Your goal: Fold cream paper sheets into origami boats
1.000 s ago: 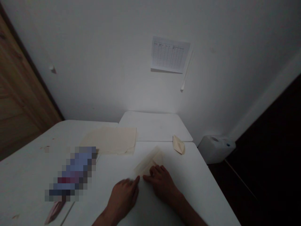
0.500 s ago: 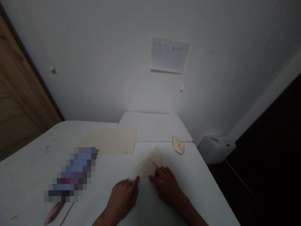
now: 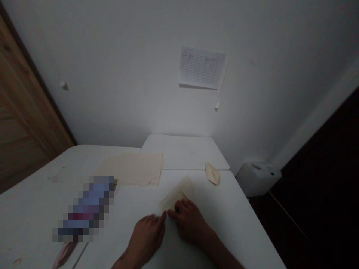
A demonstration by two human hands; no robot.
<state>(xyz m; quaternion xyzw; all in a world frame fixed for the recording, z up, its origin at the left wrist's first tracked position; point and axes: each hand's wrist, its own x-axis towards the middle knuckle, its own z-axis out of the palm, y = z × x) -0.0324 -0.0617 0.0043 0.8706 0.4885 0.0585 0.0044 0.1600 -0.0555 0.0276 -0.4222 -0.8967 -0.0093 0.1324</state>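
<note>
A thin, beige, folded sheet of paper point(image 3: 180, 187) lies on the white table in front of me, its upper corner pointing away. My left hand point(image 3: 146, 233) has its fingers curled, with the index fingertip pressed at the near left corner of the sheet. Across from it, my right hand point(image 3: 191, 223) is closed over the near edge, its index fingertip almost touching the left one. It hides the lower right part of the fold. A smaller folded paper piece point(image 3: 212, 173) lies farther back to the right.
Flat beige paper sheets point(image 3: 134, 168) lie at the back left. A blurred-out bluish object point(image 3: 89, 207) rests on the left of the table point(image 3: 117, 224). A printed chart point(image 3: 201, 68) hangs on the wall. A white plastic container point(image 3: 258, 179) stands beyond the right edge.
My right hand has slid left along the near edge of the folded paper, toward my left fingertip. The left hand stays at its corner.
</note>
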